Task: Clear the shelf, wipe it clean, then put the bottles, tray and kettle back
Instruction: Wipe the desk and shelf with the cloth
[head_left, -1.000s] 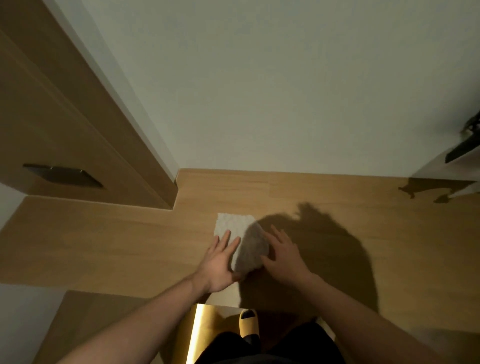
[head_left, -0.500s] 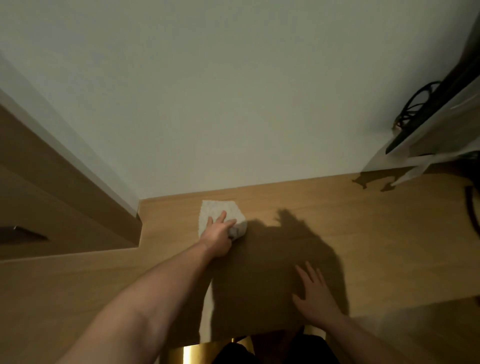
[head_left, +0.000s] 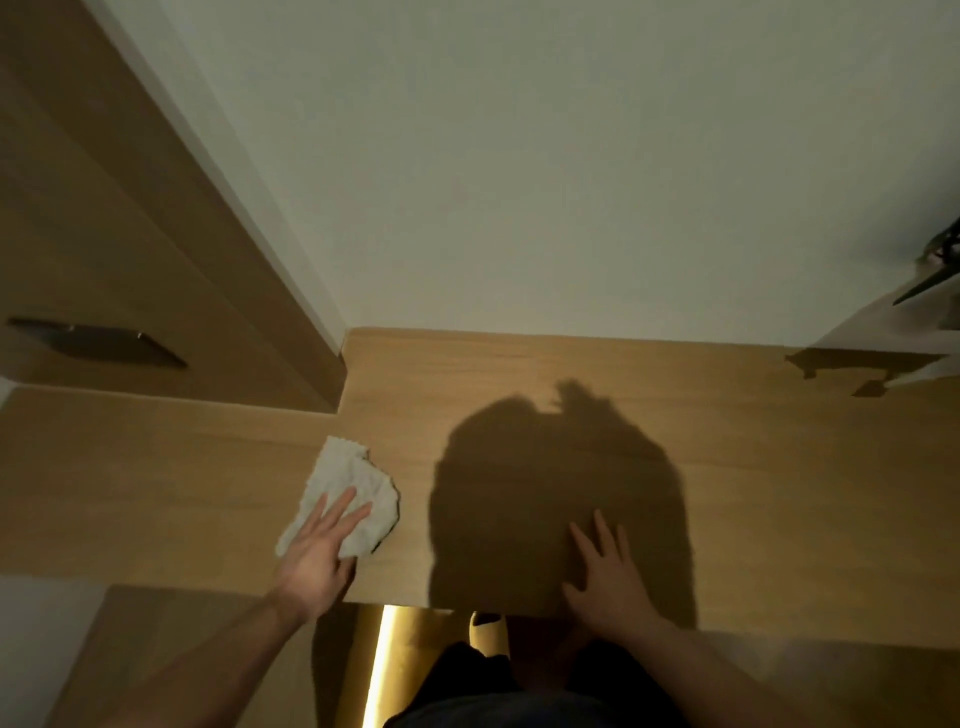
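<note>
A crumpled white cloth (head_left: 345, 493) lies on the wooden shelf (head_left: 571, 374), toward its left part and near the front edge. The left hand (head_left: 319, 553) presses flat on the cloth's near half, fingers straight and slightly spread, not curled round it. The far end of the cloth sticks out past the fingertips, its edge ragged and folded over.

To the right, well apart from the cloth, the right hand (head_left: 602, 571) rests palm-down on the bare wood near the front edge, fingers straight and spread, holding nothing. It sits inside the dark shadow (head_left: 545, 483) of the person's head and shoulders, which falls across the middle of the shelf.

Behind the shelf rises a plain pale wall (head_left: 519, 156). At the left stands a wooden cabinet panel (head_left: 104, 234) with a dark flat handle (head_left: 98, 343). At the far right edge, pale papers and a dark object are too blurred to identify. No writing or label is legible anywhere.
</note>
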